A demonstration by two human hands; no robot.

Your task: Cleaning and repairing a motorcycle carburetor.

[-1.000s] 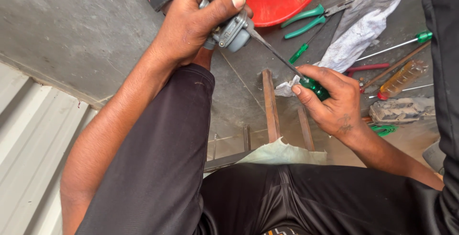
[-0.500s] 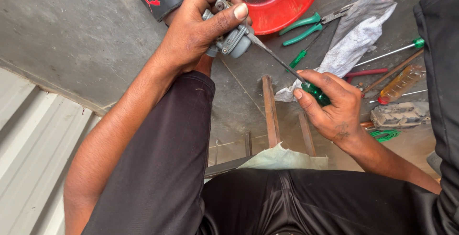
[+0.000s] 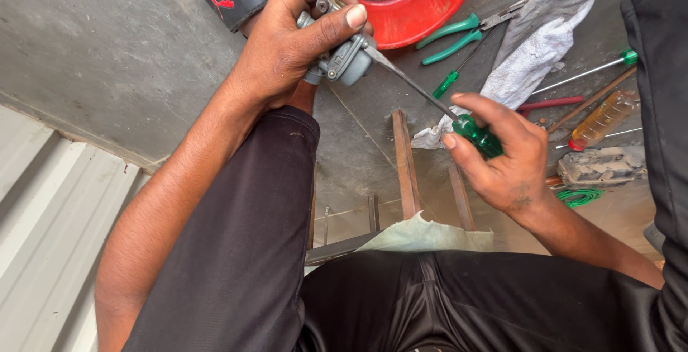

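Two hands are working above a grey concrete floor [image 3: 107,51]. The left hand [image 3: 287,44] is wrapping closed around a small grey metal part [image 3: 342,54], thumb pressing across its top, holding it up over the left knee. The right hand [image 3: 502,158] is gripping the green handle of a screwdriver [image 3: 479,135], fingers curled shut around it; the screwdriver's shaft is angling up and left, and its tip is touching the metal part. A red bowl [image 3: 423,8] is sitting on the floor just behind the part. Green-handled pliers [image 3: 459,36] are lying beside the bowl, next to a pale rag [image 3: 537,44]. A second green-handled screwdriver [image 3: 588,72] and a small bottle of amber liquid [image 3: 605,119] are lying further right.
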